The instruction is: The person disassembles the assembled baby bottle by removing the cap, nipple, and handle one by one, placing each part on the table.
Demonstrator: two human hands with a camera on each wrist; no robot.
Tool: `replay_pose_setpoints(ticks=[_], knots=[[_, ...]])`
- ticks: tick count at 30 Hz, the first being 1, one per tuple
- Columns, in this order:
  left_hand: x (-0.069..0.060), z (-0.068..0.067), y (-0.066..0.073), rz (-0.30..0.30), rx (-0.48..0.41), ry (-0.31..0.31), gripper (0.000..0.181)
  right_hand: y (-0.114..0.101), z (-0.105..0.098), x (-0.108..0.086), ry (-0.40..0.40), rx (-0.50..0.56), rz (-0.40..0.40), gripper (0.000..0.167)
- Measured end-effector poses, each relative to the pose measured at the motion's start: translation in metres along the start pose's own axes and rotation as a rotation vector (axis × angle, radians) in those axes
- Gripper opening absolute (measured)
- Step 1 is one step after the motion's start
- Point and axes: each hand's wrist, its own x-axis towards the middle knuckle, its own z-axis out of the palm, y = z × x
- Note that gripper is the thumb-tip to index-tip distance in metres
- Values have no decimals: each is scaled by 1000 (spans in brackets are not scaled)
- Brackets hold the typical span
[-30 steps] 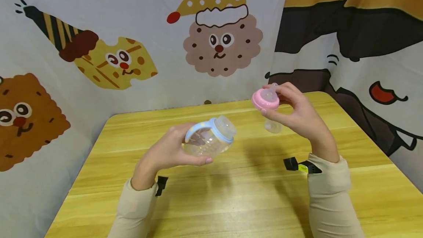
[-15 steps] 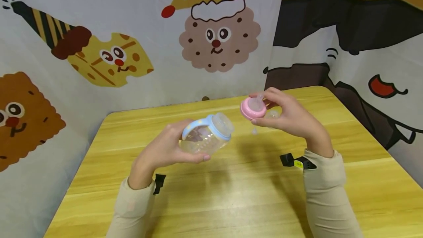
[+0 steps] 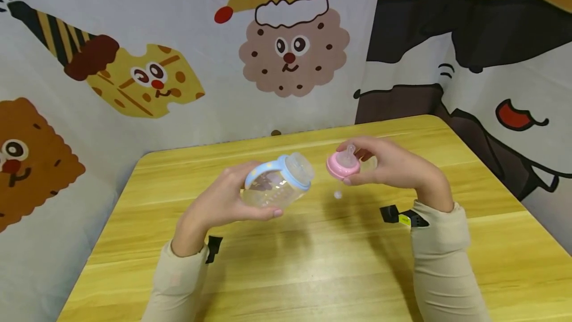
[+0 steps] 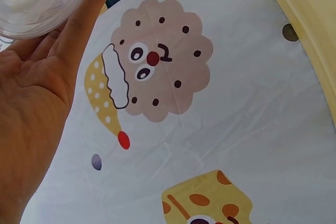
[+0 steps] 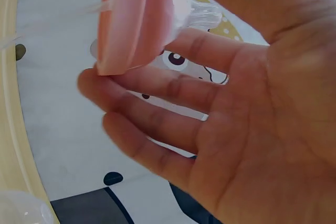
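Observation:
My left hand (image 3: 219,198) grips a clear baby bottle (image 3: 272,194) round its body. The bottle is tilted, its uncapped mouth facing up and right, with a blue handle ring (image 3: 296,179) round the neck. In the left wrist view the clear base of the bottle (image 4: 39,9) shows at the top corner. My right hand (image 3: 389,165) pinches a pink bottle collar (image 3: 343,165) with a clear teat (image 3: 350,152) on top. Below the collar hangs a straw end with a small whitish ball (image 3: 337,195). Collar and bottle mouth are apart.
A clear domed cap (image 3: 369,165) stands on the wooden table (image 3: 286,272) behind my right hand, partly hidden; the right wrist view shows that dome (image 5: 23,208) at its lower left. A cartoon-printed curtain (image 3: 214,123) hangs along the table's back edge.
My right hand has moved left and then down with the pink collar, bringing it nearer the bottle mouth. My left hand and the bottle stay almost still. The head view has shifted slightly.

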Motion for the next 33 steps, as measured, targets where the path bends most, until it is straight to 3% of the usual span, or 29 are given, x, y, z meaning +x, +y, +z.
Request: replay_pose_setpoints(ticks=[9, 18, 25, 33], knots=[[0, 0, 1, 3, 7, 2, 64, 4, 0, -1, -110, 27, -14, 38], [0, 1, 0, 9, 20, 4, 64, 9, 1, -1, -168, 41, -28, 38], [-1, 0, 2, 8, 31, 14, 65, 18, 4, 7, -129, 32, -20, 35], [1, -1, 3, 18, 31, 10, 62, 29, 16, 19, -4, -23, 98, 38]])
